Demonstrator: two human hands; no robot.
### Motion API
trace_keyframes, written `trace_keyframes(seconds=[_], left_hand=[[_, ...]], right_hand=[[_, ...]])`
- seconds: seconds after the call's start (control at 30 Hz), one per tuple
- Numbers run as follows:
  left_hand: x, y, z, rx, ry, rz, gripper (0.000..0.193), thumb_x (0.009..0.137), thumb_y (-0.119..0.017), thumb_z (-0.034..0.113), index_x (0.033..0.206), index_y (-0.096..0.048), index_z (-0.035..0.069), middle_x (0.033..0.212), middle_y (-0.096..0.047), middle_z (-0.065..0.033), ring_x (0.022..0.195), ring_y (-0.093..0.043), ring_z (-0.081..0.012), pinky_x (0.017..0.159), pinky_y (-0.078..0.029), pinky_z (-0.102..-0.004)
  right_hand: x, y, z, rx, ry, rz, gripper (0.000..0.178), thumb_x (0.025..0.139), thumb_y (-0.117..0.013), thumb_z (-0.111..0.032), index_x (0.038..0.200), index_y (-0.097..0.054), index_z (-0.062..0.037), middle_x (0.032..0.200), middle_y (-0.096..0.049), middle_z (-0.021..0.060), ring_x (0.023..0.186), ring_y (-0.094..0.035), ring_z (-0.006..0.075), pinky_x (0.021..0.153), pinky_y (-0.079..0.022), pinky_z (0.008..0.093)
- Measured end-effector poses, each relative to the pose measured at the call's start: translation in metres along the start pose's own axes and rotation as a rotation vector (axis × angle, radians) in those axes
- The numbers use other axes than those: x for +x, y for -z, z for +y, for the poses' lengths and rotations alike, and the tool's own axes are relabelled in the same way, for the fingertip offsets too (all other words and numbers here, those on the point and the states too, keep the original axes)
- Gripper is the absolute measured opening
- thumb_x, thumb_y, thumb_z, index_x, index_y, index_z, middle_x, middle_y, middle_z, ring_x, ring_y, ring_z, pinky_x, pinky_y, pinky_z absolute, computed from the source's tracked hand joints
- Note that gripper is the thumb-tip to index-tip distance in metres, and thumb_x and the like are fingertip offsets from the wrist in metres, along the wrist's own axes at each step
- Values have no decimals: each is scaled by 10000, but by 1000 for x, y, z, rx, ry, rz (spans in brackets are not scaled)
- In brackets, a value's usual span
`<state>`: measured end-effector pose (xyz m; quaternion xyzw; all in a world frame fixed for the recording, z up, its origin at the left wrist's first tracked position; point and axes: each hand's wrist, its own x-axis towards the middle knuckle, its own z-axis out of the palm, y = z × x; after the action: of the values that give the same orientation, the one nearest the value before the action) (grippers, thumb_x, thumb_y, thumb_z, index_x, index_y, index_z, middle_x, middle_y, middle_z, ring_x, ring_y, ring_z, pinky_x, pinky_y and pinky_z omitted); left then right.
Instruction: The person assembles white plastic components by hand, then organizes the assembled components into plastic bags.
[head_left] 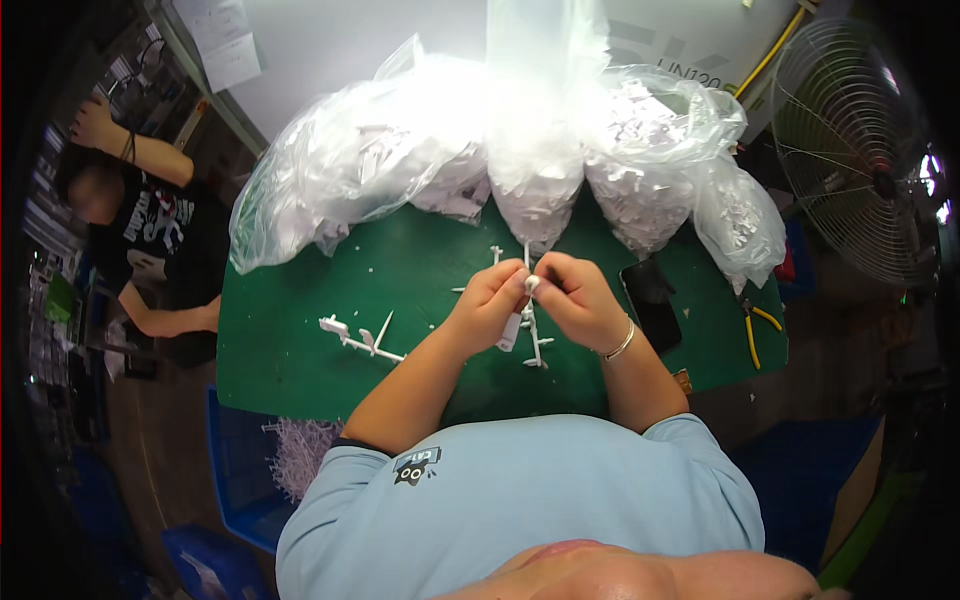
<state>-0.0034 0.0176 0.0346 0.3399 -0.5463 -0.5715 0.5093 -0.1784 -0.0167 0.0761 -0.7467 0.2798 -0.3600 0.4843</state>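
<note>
Over the middle of the green table (400, 245), my left hand (490, 308) and my right hand (580, 303) meet with their fingertips pinched together. Between them is a white plastic sprue (533, 345), with branches showing above and below the fingers. A small white tab hangs by the left fingers. The exact spot each hand grips is partly covered by the fingers. Left of my left forearm lies another white branched sprue piece (365, 342) on the table.
Clear bags (350, 190) full of small white parts line the table's far side. A black phone (655, 315) and yellow-handled cutters (752, 335) lie at the right. A fan (870, 160) stands beyond. A blue bin (232, 490) holds sprues at lower left; a person (150, 225) is at far left.
</note>
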Motion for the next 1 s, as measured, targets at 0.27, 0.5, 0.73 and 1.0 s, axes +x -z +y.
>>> trace_keyframes(seconds=[0.27, 0.5, 0.73, 1.0], left_hand=[[6, -3, 1, 0, 51, 106, 372, 1018, -467, 404, 850, -529, 78, 701, -486, 32, 591, -414, -43, 530, -325, -199], [63, -27, 42, 400, -177, 433, 311, 986, -568, 255, 767, -525, 38, 609, -495, 12, 525, -446, -90, 494, -349, -283], [177, -82, 107, 850, -1146, 394, 223, 859, -685, 106, 748, -507, 34, 658, -539, -98, 559, -512, -266, 531, -411, -353], [146, -61, 68, 1090, -1052, 357, 124, 817, -688, 80, 922, -635, 41, 908, -621, -107, 876, -592, -323, 799, -483, -426]], right_hand=[[-38, 96, -35, -587, 209, 743, 111, 858, -621, -92, 793, -568, -20, 589, -507, 79, 492, -486, 172, 488, -395, 311], [-60, 181, -14, -967, -310, 947, 299, 864, -683, -291, 811, -615, -5, 628, -603, 139, 554, -605, 295, 521, -440, 381], [-71, 150, -9, -703, -89, 922, 325, 861, -703, -262, 732, -557, -2, 549, -503, 74, 480, -461, 148, 484, -369, 315], [-86, 132, 10, -485, -135, 718, 315, 874, -702, -221, 723, -523, -9, 563, -424, 3, 532, -360, 79, 499, -316, 267]])
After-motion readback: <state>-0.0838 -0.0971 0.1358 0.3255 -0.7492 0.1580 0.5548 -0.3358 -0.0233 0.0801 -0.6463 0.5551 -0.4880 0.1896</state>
